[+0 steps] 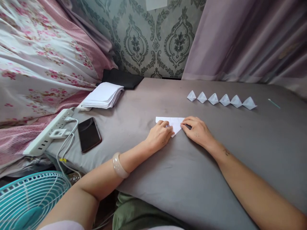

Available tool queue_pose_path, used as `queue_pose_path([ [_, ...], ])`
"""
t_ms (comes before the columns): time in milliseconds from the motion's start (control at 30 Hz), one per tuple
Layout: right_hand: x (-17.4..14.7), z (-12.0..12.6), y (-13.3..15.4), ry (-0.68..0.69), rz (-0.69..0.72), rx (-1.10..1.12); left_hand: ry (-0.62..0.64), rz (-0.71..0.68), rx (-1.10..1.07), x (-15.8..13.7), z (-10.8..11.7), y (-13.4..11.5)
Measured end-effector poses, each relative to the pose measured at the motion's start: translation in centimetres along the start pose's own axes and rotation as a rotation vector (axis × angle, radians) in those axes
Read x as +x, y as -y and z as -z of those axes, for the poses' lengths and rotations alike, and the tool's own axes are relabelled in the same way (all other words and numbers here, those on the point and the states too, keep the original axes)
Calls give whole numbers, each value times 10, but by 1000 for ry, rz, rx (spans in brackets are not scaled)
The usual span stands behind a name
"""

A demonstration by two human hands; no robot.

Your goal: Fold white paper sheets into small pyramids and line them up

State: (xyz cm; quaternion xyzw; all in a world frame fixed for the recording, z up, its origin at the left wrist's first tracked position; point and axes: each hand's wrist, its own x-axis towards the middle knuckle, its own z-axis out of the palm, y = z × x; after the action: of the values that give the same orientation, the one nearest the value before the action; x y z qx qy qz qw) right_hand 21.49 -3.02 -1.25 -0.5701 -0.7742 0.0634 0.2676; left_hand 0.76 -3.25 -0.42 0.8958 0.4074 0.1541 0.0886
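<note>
A folded white sheet of paper point(177, 122) lies on the grey cloth surface, its straight edge away from me and a point toward me. My left hand point(160, 134) has its fingers curled and pressed onto the paper's left and middle part, hiding some of it. At the right corner, my right hand point(197, 128) pinches the paper between thumb and fingers. Beyond my right hand stand several small folded paper shapes point(213, 99) in a row, pointed at the top. A stack of white paper point(103, 95) sits at the far left.
A phone point(89, 134) lies left of my left hand, beside a white power strip point(49, 131) with plugged-in cables. A black cloth-like item point(123, 79) is behind the stack. A thin green stick point(273, 103) lies at far right. A turquoise fan point(33, 201) stands lower left.
</note>
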Motion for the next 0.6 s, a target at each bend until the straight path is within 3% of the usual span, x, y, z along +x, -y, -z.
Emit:
queue_pose_path([
  [133, 11, 3, 7, 40, -16, -78, 2, -19, -18, 0, 0, 2],
  [333, 27, -3, 12, 204, -67, -81, 42, -73, -23, 2, 5, 4],
  [600, 23, -11, 4, 149, -73, -42, 112, -43, 29, 0, 12, -3],
])
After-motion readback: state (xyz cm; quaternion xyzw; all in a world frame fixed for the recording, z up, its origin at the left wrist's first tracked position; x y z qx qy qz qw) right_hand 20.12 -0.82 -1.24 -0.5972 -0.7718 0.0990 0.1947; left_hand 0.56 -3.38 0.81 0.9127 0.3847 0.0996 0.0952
